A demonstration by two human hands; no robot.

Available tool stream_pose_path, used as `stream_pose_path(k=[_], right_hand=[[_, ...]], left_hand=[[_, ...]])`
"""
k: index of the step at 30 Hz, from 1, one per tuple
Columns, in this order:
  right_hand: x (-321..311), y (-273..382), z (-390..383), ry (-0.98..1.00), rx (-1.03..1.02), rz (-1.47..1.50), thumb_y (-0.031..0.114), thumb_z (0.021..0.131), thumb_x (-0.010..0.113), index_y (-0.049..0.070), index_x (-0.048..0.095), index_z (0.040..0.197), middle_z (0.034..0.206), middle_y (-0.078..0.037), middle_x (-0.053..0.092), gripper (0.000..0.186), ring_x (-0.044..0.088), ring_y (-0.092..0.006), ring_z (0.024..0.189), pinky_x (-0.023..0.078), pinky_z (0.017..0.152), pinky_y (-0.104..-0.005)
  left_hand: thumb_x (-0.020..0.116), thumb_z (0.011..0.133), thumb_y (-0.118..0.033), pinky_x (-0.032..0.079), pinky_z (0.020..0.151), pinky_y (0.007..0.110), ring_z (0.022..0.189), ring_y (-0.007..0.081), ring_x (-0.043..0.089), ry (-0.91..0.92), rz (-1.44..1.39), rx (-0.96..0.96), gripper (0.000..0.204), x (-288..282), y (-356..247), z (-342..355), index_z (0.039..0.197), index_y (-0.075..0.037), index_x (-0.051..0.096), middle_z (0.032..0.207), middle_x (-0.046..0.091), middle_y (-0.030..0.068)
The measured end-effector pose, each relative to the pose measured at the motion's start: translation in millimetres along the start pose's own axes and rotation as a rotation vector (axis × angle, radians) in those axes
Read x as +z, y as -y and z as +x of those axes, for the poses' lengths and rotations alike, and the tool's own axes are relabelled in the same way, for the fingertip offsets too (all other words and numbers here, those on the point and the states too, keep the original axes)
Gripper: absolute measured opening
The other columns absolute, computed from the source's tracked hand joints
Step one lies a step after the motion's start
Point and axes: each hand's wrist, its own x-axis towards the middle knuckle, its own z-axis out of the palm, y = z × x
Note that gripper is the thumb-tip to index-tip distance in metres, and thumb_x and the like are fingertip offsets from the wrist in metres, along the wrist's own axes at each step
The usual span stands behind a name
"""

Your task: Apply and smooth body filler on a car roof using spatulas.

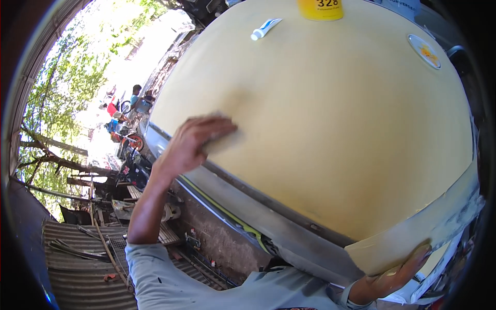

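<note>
Cream panel (330,103): broad, convex; extends ahead and right of left fingers (219,123).
Tube (266,29): white and blue; ahead of left fingers, slightly right.
Yellow tub (320,9): farther ahead of left fingers, more rightward.
White dish (416,44): bears yellow-orange matter (429,55); well ahead of right fingers (422,252).

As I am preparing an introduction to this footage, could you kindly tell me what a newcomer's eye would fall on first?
Probably the broad cream-coloured panel, which fills the middle and right of the view. Next comes the left hand at its left side, with a blurred pad-like thing under it. The bright yellow tub also stands out at the top edge.
</note>
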Motion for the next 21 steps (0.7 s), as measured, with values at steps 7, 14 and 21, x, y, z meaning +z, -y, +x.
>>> stream_pose_path(k=[7, 14, 21], right_hand=[[7.9, 28.1, 0.8, -0.044, 0.162, 0.025, 0.058, 0.091, 0.05, -0.003, 0.039, 0.139, 0.137, -0.027, 0.046, 0.079, 0.045, -0.0462, 0.125, 0.037, 0.103, -0.0535], [-25.5, -207.4, -98.1, -0.059, 0.317, 0.058, 0.058, 0.091, 0.05, -0.002, 0.039, 0.139, 0.137, -0.027, 0.046, 0.078, 0.045, -0.046, 0.126, 0.037, 0.103, -0.0535], [-64.8, -340.7, -183.1, -0.062, 0.43, 0.157, 0.058, 0.091, 0.05, -0.002, 0.039, 0.139, 0.137, -0.028, 0.045, 0.078, 0.044, -0.0458, 0.126, 0.037, 0.103, -0.0535]], left_hand=[[0.052, 0.079, 0.001, 0.049, 0.087, 0.042, 0.1, 0.0334, 0.061, -0.225, 0.122, 0.111, 0.046, 15.2, 82.3, 253.4, 0.121, -0.015, 0.061, 0.107, 0.065, 0.017], [0.051, 0.087, -0.009, 0.051, 0.076, 0.042, 0.084, 0.0285, 0.065, -0.08, 0.2, -0.029, 0.035, 25.9, 101.3, 316.4, 0.12, -0.011, 0.062, 0.094, 0.067, 0.0137], [0.056, 0.091, -0.015, 0.047, 0.066, 0.037, 0.065, 0.0232, 0.057, -0.084, 0.115, -0.066, 0.034, 20.7, 105.5, 326.3, 0.123, -0.004, 0.058, 0.077, 0.061, 0.0117]])
